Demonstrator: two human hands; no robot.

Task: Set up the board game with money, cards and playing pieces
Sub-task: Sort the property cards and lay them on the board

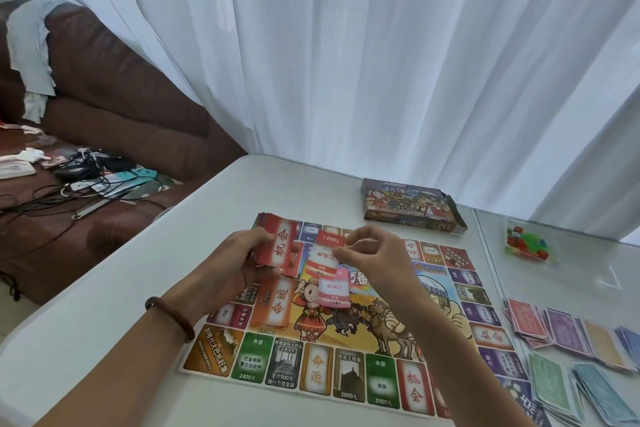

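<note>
deck point(281, 248) sits gripped in my left hand point(239, 262) above the board point(313, 374); judged thin, light, slick, so hold by the long edges. my right hand point(375, 262) pinches cards point(325, 258) by one edge; likely to fan or slip.

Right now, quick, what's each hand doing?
Left hand: gripping a stack of red cards.
Right hand: pinching a red-and-white card over the board.
</note>
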